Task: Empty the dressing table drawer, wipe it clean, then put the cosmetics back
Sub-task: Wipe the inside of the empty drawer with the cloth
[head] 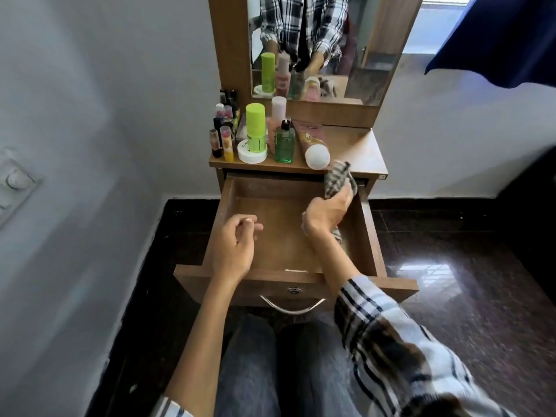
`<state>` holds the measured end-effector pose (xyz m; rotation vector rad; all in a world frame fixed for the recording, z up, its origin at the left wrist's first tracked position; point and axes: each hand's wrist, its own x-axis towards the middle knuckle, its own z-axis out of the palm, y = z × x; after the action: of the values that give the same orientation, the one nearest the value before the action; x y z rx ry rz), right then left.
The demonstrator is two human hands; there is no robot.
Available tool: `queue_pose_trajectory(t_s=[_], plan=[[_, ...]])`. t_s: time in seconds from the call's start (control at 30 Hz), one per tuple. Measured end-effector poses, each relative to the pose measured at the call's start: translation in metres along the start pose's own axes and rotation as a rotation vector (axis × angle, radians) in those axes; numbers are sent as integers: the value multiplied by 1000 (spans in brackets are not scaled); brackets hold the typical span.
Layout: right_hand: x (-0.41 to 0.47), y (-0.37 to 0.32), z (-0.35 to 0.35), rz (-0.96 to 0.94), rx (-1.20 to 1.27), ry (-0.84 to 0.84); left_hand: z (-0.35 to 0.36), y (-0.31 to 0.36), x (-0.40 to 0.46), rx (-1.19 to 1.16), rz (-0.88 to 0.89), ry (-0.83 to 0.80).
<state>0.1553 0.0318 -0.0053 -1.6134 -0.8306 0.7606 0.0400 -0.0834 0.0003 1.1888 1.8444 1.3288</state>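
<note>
So drawer (pixel 288 233) pulled out under bench (pixel 355 145), nothing inside. Cosmetics (pixel 255 133) clustered on bench's left side. Right hand (pixel 328 213) grips checked cloth (pixel 338 179) over drawer's back right corner; left hand (pixel 236 240) loosely curled, holding nothing, above drawer's left part.

The wooden drawer (pixel 272 224) is pulled fully out of the dressing table (pixel 355 145), its brown bottom bare, a curved metal handle (pixel 291 307) on its front. A checked cloth (pixel 338 179) hangs bunched over the drawer's far right corner. The cosmetics stand crowded on the left of the tabletop: a lime-green bottle (pixel 255 127), a white jar (pixel 252 152), a clear green pump bottle (pixel 284 142), lipsticks (pixel 221 139), and a pink tube (pixel 311 142) lying on its side.
</note>
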Motion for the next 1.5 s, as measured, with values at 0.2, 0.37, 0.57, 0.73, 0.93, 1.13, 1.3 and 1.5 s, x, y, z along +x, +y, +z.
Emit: queue_pose_trajectory(t_s=[0.2,0.37,0.57,0.73,0.93,1.13,1.3,1.5], plan=[[-5,19,45,-173,-483,-84,12,-6,-11,292,18,7],[-12,29,72,-398,-825,-229,9,-9,-12,297,61,23],[-21,18,100,-731,-1054,-511,12,-9,-16,219,136,161],[-29,13,120,-1000,-994,-722,13,-6,-19,172,165,302],[-1,11,91,-1019,-983,-705,15,-3,-20,233,150,316],[50,20,24,-794,-1012,-522,15,-5,-11,367,65,245],[72,26,-3,-670,-1078,-339,18,-7,-6,414,-42,193],[30,13,45,-595,-1077,-422,19,-1,-10,405,-59,273]])
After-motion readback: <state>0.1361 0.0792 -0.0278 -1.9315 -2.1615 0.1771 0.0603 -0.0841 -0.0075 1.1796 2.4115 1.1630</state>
